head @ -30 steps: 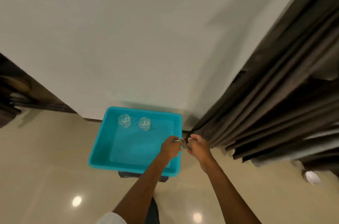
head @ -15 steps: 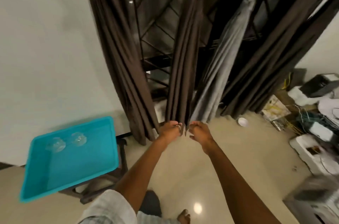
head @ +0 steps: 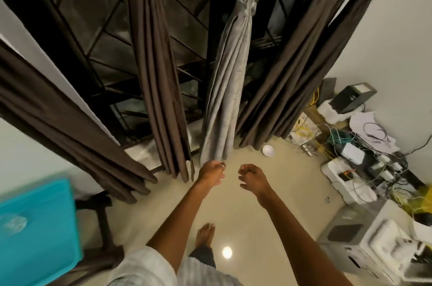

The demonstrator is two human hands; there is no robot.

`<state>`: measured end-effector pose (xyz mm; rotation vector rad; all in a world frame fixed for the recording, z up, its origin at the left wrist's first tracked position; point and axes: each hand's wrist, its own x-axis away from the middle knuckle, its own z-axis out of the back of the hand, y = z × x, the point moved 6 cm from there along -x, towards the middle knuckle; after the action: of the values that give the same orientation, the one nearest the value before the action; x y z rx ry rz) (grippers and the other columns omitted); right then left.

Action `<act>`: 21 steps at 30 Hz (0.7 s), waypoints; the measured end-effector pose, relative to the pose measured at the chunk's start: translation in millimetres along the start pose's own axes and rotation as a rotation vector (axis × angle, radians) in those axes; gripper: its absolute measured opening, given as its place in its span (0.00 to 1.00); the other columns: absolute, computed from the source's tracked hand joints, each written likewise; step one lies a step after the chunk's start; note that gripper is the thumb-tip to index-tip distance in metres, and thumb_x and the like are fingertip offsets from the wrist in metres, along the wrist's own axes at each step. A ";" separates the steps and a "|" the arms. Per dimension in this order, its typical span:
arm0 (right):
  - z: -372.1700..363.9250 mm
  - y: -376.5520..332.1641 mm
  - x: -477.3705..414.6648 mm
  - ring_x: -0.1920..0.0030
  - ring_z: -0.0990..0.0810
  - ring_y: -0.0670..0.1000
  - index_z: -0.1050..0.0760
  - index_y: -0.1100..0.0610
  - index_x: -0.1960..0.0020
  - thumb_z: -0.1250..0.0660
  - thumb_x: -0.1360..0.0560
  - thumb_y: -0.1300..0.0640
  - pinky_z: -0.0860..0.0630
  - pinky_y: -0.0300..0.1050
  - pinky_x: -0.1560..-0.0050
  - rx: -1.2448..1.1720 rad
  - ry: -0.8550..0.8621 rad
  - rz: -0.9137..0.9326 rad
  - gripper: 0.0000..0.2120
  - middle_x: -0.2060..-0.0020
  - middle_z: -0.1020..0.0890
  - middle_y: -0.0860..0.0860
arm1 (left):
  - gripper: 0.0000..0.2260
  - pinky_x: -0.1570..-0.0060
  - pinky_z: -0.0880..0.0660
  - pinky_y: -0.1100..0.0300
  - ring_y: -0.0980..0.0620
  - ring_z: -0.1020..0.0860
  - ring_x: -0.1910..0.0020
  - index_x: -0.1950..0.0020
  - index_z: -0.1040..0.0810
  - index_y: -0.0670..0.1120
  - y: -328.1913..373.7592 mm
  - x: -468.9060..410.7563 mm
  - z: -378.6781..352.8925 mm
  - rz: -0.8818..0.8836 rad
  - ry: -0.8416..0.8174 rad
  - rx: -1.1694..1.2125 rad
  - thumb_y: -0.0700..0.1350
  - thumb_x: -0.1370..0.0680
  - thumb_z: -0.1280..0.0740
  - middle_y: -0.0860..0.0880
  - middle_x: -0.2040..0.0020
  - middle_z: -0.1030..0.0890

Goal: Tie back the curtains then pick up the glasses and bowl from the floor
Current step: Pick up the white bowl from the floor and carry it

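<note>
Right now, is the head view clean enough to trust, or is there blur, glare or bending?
Head view: the teal tub at the left edge is smeared by motion blur; a glare spot sits on the glossy floor beside the foot; wide-angle distortion fans the curtains outward; the white bowl, left hand and right hand read clearly.

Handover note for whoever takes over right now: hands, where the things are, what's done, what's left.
Left hand: fingers curled at the hem of the grey curtain; grip unclear.
Right hand: loosely curled, holds nothing.
Grey curtain is knotted high up; brown curtains hang loose on both sides.
White bowl sits on the floor near the right brown curtain. Teal tub at left holds a blurred clear shape, maybe a glass.
Done: grey curtain tied.
To do: brown curtains, bowl, glasses.
</note>
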<state>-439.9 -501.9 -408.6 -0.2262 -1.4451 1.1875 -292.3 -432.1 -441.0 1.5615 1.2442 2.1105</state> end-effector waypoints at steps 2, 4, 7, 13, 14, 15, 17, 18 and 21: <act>21.0 -7.6 -8.6 0.52 0.20 0.53 0.23 0.55 0.50 0.38 0.20 0.62 0.21 0.50 0.49 0.009 0.018 -0.004 0.06 0.52 0.20 0.55 | 0.08 0.56 0.23 0.59 0.50 0.19 0.52 0.41 0.22 0.50 9.5 -5.4 -18.6 0.018 -0.029 0.009 0.45 0.18 0.37 0.49 0.48 0.19; 39.1 -18.8 -27.2 0.50 0.20 0.54 0.23 0.55 0.50 0.38 0.19 0.63 0.21 0.52 0.46 0.013 0.017 -0.008 0.07 0.51 0.20 0.55 | 0.09 0.57 0.24 0.60 0.49 0.19 0.50 0.39 0.22 0.48 22.9 -18.2 -36.1 0.028 -0.042 0.008 0.44 0.18 0.38 0.49 0.47 0.19; 58.5 -30.3 -51.7 0.49 0.20 0.55 0.23 0.56 0.49 0.39 0.19 0.64 0.22 0.55 0.40 0.014 0.015 -0.027 0.07 0.50 0.20 0.56 | 0.12 0.54 0.23 0.59 0.48 0.18 0.48 0.37 0.21 0.47 34.9 -36.2 -58.0 0.057 -0.034 -0.002 0.46 0.18 0.37 0.48 0.45 0.18; 97.2 -34.3 -98.6 0.48 0.19 0.55 0.22 0.57 0.47 0.40 0.18 0.64 0.22 0.58 0.38 0.014 -0.030 -0.042 0.08 0.47 0.19 0.57 | 0.11 0.47 0.19 0.55 0.49 0.16 0.46 0.39 0.20 0.49 57.9 -59.0 -104.5 0.086 0.014 -0.029 0.49 0.19 0.36 0.47 0.43 0.16; 105.1 -34.8 -105.4 0.48 0.19 0.56 0.22 0.57 0.48 0.40 0.18 0.64 0.22 0.58 0.38 0.015 -0.046 -0.039 0.08 0.48 0.19 0.57 | 0.11 0.47 0.19 0.55 0.49 0.16 0.46 0.38 0.20 0.49 62.6 -60.7 -112.5 0.080 0.031 -0.027 0.49 0.19 0.36 0.47 0.43 0.16; 113.7 -35.8 -111.8 0.48 0.19 0.56 0.22 0.57 0.49 0.40 0.18 0.65 0.22 0.58 0.38 0.011 -0.062 -0.036 0.08 0.48 0.19 0.57 | 0.11 0.48 0.19 0.56 0.48 0.16 0.46 0.38 0.20 0.48 67.0 -62.7 -120.9 0.076 0.048 -0.024 0.48 0.19 0.36 0.47 0.43 0.16; 135.9 -37.6 -123.8 0.48 0.19 0.57 0.22 0.57 0.49 0.39 0.19 0.65 0.22 0.59 0.38 0.003 -0.089 -0.029 0.08 0.49 0.19 0.57 | 0.11 0.51 0.20 0.56 0.47 0.16 0.47 0.39 0.20 0.48 75.0 -66.1 -141.2 0.058 0.082 -0.026 0.48 0.19 0.36 0.46 0.45 0.16; 149.5 -39.0 -128.4 0.48 0.20 0.57 0.22 0.57 0.49 0.40 0.19 0.66 0.23 0.59 0.37 -0.001 -0.103 -0.025 0.08 0.50 0.19 0.56 | 0.11 0.54 0.21 0.57 0.47 0.17 0.51 0.40 0.20 0.47 77.2 -68.6 -153.4 0.053 0.098 -0.026 0.48 0.19 0.36 0.45 0.47 0.16; 195.0 -43.3 -139.3 0.50 0.21 0.55 0.23 0.57 0.50 0.40 0.19 0.65 0.22 0.57 0.40 -0.008 -0.143 -0.012 0.08 0.52 0.20 0.55 | 0.09 0.60 0.23 0.58 0.51 0.20 0.60 0.44 0.19 0.46 87.4 -65.4 -195.5 0.060 0.162 -0.012 0.47 0.19 0.36 0.47 0.53 0.17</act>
<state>-540.4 -723.2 -422.9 -0.1404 -1.5739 1.2084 -411.3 -621.6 -433.6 1.4653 1.2463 2.3173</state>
